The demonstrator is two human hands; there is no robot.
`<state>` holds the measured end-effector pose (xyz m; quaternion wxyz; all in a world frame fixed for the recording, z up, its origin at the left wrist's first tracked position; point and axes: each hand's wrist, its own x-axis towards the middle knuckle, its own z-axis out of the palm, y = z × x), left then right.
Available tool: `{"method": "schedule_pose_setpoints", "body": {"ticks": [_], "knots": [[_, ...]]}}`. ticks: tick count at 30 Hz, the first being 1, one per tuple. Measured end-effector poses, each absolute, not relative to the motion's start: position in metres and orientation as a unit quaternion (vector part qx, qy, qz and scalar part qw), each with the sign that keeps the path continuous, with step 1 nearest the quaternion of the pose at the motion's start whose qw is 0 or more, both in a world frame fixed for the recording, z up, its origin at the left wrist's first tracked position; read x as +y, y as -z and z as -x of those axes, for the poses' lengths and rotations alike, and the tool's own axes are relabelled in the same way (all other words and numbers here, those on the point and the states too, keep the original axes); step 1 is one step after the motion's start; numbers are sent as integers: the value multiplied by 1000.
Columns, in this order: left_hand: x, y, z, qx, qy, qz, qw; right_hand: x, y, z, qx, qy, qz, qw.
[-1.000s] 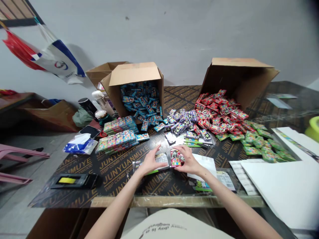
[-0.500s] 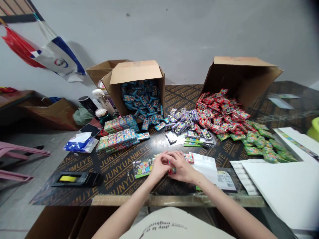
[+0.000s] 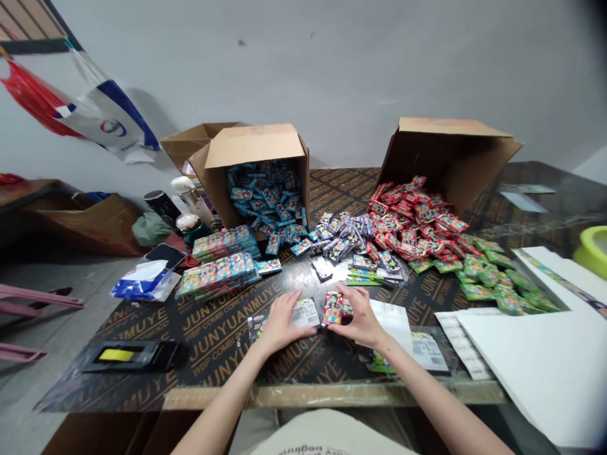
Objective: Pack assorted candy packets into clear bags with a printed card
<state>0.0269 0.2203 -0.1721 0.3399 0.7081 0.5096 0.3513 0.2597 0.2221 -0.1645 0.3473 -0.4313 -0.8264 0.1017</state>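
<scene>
My left hand (image 3: 284,323) lies over a flat printed pouch (image 3: 306,314), its thumb and fingers spread apart around the pouch's pale, text-covered side. Beside it, my right hand (image 3: 361,321) is closed, thumb and fingers, on a small red candy packet (image 3: 332,308) with coloured dots. Part of another red packet shows behind it, close to the right fingers. A white sheet (image 3: 392,323) lies right of this hand, partly over more printed pouches (image 3: 429,352). The pouch's left part is partly hidden by my left hand.
Tipped cartons stand behind, one with blue packets (image 3: 268,196), one with red packets (image 3: 417,218). Purple packets (image 3: 341,234) and green packets (image 3: 493,275) lie in heaps. Stacked packs (image 3: 220,272), a tape dispenser (image 3: 130,356) and tissues (image 3: 145,281) are left; white boards (image 3: 526,360) right.
My hands came together over the red packet half a second ago and have since moved apart. The green printed front seen then at the left no longer shows; a pale side is visible under the left hand.
</scene>
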Motion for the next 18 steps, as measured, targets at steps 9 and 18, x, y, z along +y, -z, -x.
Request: {"method": "schedule_pose_setpoints", "body": {"ticks": [9, 18], "knots": [[216, 188, -6, 481, -245, -802, 255, 231, 182, -259, -815, -249, 421, 312], [218, 157, -28, 542, -383, -713, 227, 229, 156, -230, -569, -457, 426, 534]]}}
